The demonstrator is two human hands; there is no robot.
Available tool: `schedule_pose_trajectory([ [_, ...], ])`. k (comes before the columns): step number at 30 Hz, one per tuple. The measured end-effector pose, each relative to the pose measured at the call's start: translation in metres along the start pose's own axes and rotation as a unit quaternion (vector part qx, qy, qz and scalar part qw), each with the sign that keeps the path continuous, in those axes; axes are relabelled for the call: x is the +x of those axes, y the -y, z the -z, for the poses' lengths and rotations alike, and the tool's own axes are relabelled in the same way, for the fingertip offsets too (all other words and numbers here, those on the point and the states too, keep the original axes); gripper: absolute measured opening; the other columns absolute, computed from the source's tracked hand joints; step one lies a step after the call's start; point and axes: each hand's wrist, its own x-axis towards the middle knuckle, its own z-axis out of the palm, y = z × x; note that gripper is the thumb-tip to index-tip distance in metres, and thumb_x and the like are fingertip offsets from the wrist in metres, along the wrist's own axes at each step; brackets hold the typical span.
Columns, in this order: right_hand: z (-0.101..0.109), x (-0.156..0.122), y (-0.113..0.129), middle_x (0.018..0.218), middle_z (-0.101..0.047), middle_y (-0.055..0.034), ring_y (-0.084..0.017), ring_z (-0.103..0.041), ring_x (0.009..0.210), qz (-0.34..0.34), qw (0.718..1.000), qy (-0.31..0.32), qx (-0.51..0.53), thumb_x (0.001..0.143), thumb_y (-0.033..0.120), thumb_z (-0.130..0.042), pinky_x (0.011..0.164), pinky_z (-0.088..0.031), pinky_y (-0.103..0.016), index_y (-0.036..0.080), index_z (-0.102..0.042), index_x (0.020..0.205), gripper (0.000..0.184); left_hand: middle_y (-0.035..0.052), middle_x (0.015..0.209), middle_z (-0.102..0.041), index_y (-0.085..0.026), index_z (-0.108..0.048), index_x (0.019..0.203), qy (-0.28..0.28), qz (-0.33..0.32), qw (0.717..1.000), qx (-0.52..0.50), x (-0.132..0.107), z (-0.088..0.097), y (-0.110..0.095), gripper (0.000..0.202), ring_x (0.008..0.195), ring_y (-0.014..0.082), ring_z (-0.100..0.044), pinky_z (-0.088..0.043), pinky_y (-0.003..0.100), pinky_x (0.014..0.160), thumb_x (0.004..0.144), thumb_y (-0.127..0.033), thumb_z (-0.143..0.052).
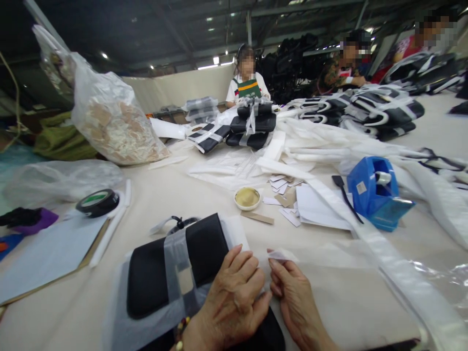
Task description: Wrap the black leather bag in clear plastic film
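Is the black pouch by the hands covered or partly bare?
The pouch is partly bare: a translucent band crosses its middle, black shows on both sides. The left hand rests on it; the right hand pinches a scrap.

At the near edge of the tabletop we count our two hands, left hand and right hand, one wrapped black pad and one white slip. Nearer the middle: one small bowl, one blue tape dispenser, one black tape roll. By the left edge, one filled plastic bag. Along the far edge, three people: person in white, person in a patterned top, person in red.
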Motion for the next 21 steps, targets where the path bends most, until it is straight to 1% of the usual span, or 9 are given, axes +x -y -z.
schedule_pose_trajectory([
  [2,-0.003,0.004,-0.001,0.05,-0.042,0.0081,-0.003,-0.027,0.044,0.009,1.0,-0.007,0.004,0.048,0.035,-0.081,0.038,-0.023,-0.015,0.014,-0.066,0.074,0.037,0.0027,0.09,-0.06,-0.017,-0.054,0.09,-0.009,-0.001,1.0,-0.006,-0.001,-0.002,0.0,0.01,0.098,0.0193,-0.053,-0.035,0.042,0.104,0.081,-0.022,-0.05],
  [4,-0.004,0.008,0.001,0.052,-0.045,0.0071,-0.003,-0.028,0.045,0.023,1.0,-0.005,0.012,0.045,0.033,-0.082,0.038,-0.023,-0.016,0.013,-0.063,0.066,0.034,0.0025,0.091,-0.06,-0.017,-0.054,0.089,-0.012,0.0,1.0,-0.009,-0.002,-0.004,0.001,0.01,0.099,0.0191,-0.053,-0.034,0.041,0.105,0.081,-0.022,-0.051],
  [7,-0.004,0.01,0.006,0.054,-0.049,0.006,-0.003,-0.028,0.045,0.039,0.999,0.01,0.01,0.04,0.028,-0.084,0.038,-0.023,-0.017,0.013,-0.059,0.06,0.035,0.0028,0.09,-0.059,-0.017,-0.054,0.087,-0.004,0.007,1.0,-0.008,-0.003,-0.005,0.0,0.01,0.099,0.0191,-0.052,-0.034,0.042,0.106,0.08,-0.023,-0.053],
  [10,-0.003,0.007,0.012,0.052,-0.045,0.0085,-0.003,-0.029,0.046,0.05,0.998,0.026,-0.003,0.045,0.023,-0.082,0.041,-0.024,-0.016,0.016,-0.062,0.07,0.033,0.0028,0.09,-0.059,-0.017,-0.055,0.086,0.002,0.011,1.0,-0.008,-0.003,-0.007,0.0,0.01,0.099,0.0186,-0.052,-0.033,0.042,0.107,0.079,-0.023,-0.054],
  [11,-0.003,0.006,0.014,0.052,-0.046,0.0084,-0.004,-0.03,0.047,0.05,0.998,0.028,-0.011,0.048,0.023,-0.081,0.042,-0.025,-0.016,0.016,-0.064,0.075,0.033,0.0026,0.09,-0.059,-0.017,-0.055,0.086,0.002,0.012,1.0,-0.006,-0.003,-0.007,0.0,0.01,0.099,0.0185,-0.051,-0.032,0.042,0.107,0.079,-0.023,-0.055],
  [13,-0.001,0.004,0.014,0.059,-0.052,0.0061,-0.005,-0.032,0.048,0.049,0.998,0.025,-0.037,0.054,0.026,-0.079,0.044,-0.027,-0.017,0.018,-0.067,0.081,0.031,0.0022,0.09,-0.058,-0.017,-0.054,0.085,0.001,0.013,1.0,-0.003,-0.002,-0.008,0.0,0.01,0.099,0.0183,-0.051,-0.032,0.041,0.107,0.078,-0.024,-0.057],
  [16,0.005,0.008,0.012,0.068,-0.06,0.0018,-0.008,-0.038,0.052,0.081,0.993,0.007,-0.082,0.056,0.034,-0.076,0.045,-0.031,-0.02,0.02,-0.068,0.077,0.027,0.0011,0.088,-0.057,-0.018,-0.053,0.08,0.002,0.016,1.0,-0.001,-0.002,-0.008,0.0,0.011,0.097,0.0179,-0.051,-0.032,0.04,0.107,0.076,-0.025,-0.059],
  [19,0.014,0.014,0.007,0.072,-0.064,-0.0005,-0.013,-0.048,0.058,0.124,0.985,-0.012,-0.121,0.05,0.04,-0.075,0.047,-0.035,-0.022,0.022,-0.066,0.075,0.033,0.0003,0.086,-0.056,-0.018,-0.051,0.078,0.007,0.022,1.0,-0.006,-0.002,-0.009,0.0,0.012,0.096,0.0176,-0.051,-0.031,0.039,0.107,0.076,-0.026,-0.061],
  [21,0.022,0.015,0.005,0.077,-0.066,-0.0011,-0.015,-0.052,0.062,0.147,0.974,-0.031,-0.171,0.052,0.043,-0.072,0.05,-0.04,-0.024,0.022,-0.065,0.077,0.033,0.0,0.086,-0.056,-0.018,-0.051,0.078,0.006,0.023,1.0,-0.007,-0.003,-0.01,0.0,0.012,0.095,0.0171,-0.051,-0.029,0.039,0.108,0.077,-0.026,-0.06],
])
